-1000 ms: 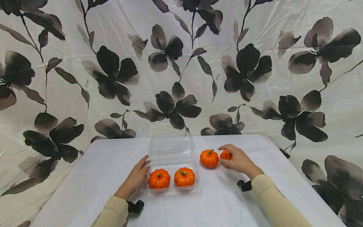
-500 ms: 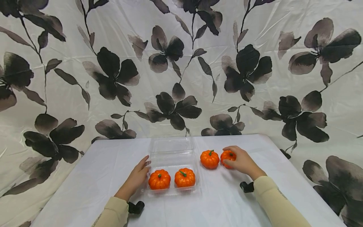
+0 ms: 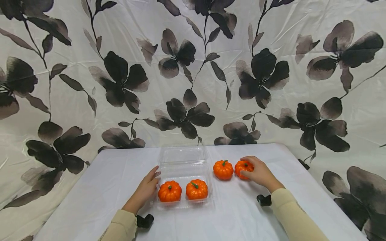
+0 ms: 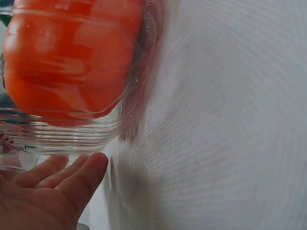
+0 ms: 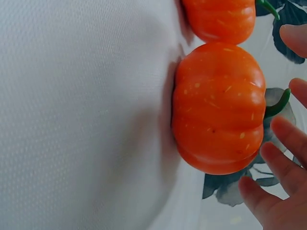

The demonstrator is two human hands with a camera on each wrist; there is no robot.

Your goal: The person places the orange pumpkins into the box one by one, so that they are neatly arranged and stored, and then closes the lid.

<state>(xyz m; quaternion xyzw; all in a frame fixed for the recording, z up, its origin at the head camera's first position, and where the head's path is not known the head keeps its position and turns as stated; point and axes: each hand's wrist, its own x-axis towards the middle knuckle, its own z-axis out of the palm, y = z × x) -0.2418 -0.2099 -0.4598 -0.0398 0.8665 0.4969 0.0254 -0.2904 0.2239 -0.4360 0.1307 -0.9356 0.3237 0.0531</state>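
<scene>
Two small orange pumpkins, a left one (image 3: 170, 191) and a right one (image 3: 197, 189), sit in the front half of a clear plastic clamshell box (image 3: 182, 170) with its lid raised at the back. My left hand (image 3: 146, 189) lies along the box's left side with fingers extended; in the left wrist view the fingertips (image 4: 98, 162) are at its ribbed wall. On the table to the right, my right hand (image 3: 259, 172) hovers over the farther-right pumpkin (image 5: 219, 110), fingers spread and apart from it in the right wrist view. Another pumpkin (image 3: 223, 170) stands just left of it.
A white cloth covers the table (image 3: 241, 214). Behind it hangs a pale curtain (image 3: 223, 110) with dark flower prints, close to the table's back edge. A black wrist camera (image 3: 264, 200) is strapped by each sleeve.
My right hand has shifted slightly right, uncovering more of the farther-right pumpkin, which sits a little farther from its neighbour. The left hand and box have stayed put.
</scene>
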